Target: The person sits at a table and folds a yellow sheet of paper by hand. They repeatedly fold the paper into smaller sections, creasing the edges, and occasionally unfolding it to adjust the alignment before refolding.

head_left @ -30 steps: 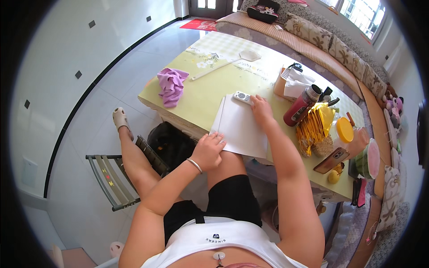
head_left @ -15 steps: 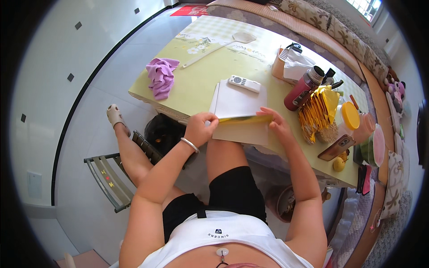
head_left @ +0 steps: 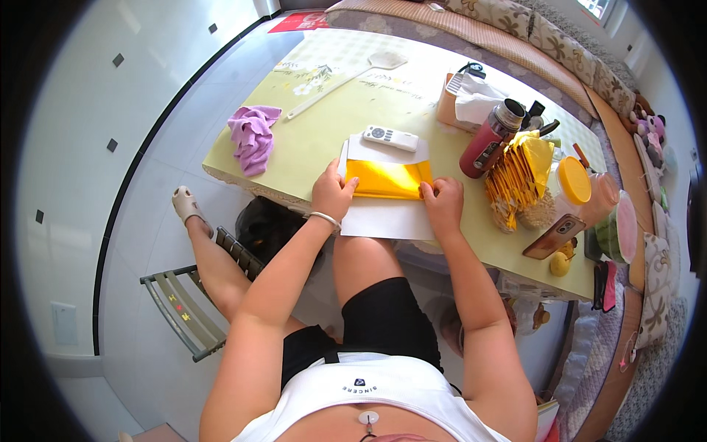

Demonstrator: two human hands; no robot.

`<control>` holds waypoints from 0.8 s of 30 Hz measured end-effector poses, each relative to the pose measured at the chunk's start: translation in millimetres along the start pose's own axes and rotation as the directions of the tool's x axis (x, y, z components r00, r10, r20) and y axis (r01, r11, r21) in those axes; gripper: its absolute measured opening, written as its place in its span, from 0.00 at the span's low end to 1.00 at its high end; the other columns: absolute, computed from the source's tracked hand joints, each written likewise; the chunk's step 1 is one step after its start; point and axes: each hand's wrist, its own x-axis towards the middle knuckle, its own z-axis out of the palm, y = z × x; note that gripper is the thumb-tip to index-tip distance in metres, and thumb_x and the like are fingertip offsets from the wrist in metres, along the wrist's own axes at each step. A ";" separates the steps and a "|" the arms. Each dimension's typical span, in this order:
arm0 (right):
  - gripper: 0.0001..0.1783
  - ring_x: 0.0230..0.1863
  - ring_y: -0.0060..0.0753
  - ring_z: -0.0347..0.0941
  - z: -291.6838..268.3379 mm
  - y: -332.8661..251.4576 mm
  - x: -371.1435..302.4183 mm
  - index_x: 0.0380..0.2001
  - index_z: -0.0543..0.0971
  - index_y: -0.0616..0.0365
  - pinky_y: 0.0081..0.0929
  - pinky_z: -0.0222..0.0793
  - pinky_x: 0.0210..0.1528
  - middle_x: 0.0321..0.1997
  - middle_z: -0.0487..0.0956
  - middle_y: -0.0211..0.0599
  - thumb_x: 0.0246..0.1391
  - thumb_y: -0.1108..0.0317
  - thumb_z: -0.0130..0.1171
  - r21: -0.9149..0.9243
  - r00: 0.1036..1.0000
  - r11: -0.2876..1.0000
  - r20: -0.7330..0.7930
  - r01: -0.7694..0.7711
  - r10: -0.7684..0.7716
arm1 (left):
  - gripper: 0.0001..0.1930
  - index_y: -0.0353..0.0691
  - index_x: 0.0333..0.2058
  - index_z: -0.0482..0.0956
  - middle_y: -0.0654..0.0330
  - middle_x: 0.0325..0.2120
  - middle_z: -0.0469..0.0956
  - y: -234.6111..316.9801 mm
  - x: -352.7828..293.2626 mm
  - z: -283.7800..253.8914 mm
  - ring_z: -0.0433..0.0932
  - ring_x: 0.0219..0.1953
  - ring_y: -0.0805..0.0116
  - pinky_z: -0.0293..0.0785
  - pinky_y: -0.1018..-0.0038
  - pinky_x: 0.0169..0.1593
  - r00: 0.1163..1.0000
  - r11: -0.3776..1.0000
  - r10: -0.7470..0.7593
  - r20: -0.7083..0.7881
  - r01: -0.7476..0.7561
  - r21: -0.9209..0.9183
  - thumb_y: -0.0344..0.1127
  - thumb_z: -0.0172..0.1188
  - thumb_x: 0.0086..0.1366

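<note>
A shiny gold paper sheet (head_left: 387, 178) lies level over white paper sheets (head_left: 387, 221) at the table's near edge. My left hand (head_left: 333, 193) grips its left edge, thumb on top. At the opposite edge my right hand (head_left: 444, 206) pinches the near corner between thumb and curled fingers. The white sheets jut past the table edge above my thigh. On their far end rests a white remote control (head_left: 391, 138).
To the right stand a maroon flask (head_left: 487, 144), a bundle of folded gold pieces (head_left: 521, 173), a yellow-lidded jar (head_left: 573, 180) and a leaning phone (head_left: 556, 236). A tissue box (head_left: 451, 99) sits behind. Leftward lie a purple cloth (head_left: 254, 140) and a white fly swatter (head_left: 339, 88).
The gold sheet, seen nearly edge-on before, now faces up flat. My right hand has come down and inward to its near corner; my left hand has shifted slightly along the left edge.
</note>
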 end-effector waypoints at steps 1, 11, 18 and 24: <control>0.14 0.44 0.50 0.71 0.4 -1.0 0.4 0.20 0.80 0.62 0.43 0.67 0.49 0.34 0.79 0.45 0.51 0.64 0.68 -0.051 1.000 0.999 -0.030 0.004 -0.005 | 0.31 0.26 0.59 0.71 0.56 0.21 0.78 -2.5 1.8 4.5 0.77 0.25 0.62 0.75 0.66 0.36 1.000 0.999 0.008 -0.011 -0.007 0.044 0.33 0.69 0.59; 0.15 0.48 0.51 0.70 2.1 -6.3 -1.4 0.21 0.79 0.62 0.43 0.69 0.52 0.39 0.78 0.44 0.48 0.62 0.72 -0.156 1.000 0.988 -0.026 -0.008 0.004 | 0.28 0.31 0.55 0.74 0.48 0.31 0.80 -15.4 3.5 19.6 0.78 0.39 0.47 0.74 0.54 0.47 0.992 0.962 0.115 -0.056 -0.097 0.257 0.34 0.70 0.56; 0.15 0.50 0.51 0.71 4.3 -1.7 -0.4 0.23 0.81 0.61 0.42 0.69 0.54 0.41 0.78 0.44 0.48 0.60 0.72 -0.213 1.000 0.977 -0.004 -0.022 0.022 | 0.23 0.33 0.53 0.77 0.48 0.38 0.82 2.5 -2.6 11.9 0.79 0.43 0.48 0.73 0.55 0.51 0.957 0.869 0.287 -0.049 -0.239 0.434 0.31 0.66 0.58; 0.17 0.51 0.50 0.71 1.1 -9.6 2.9 0.36 0.82 0.61 0.41 0.69 0.54 0.43 0.77 0.44 0.48 0.59 0.72 -0.265 0.994 0.961 0.053 -0.075 0.092 | 0.16 0.41 0.50 0.82 0.48 0.59 0.75 12.5 14.1 1.4 0.71 0.64 0.52 0.67 0.63 0.66 0.741 0.684 0.555 0.379 -0.665 0.299 0.25 0.56 0.65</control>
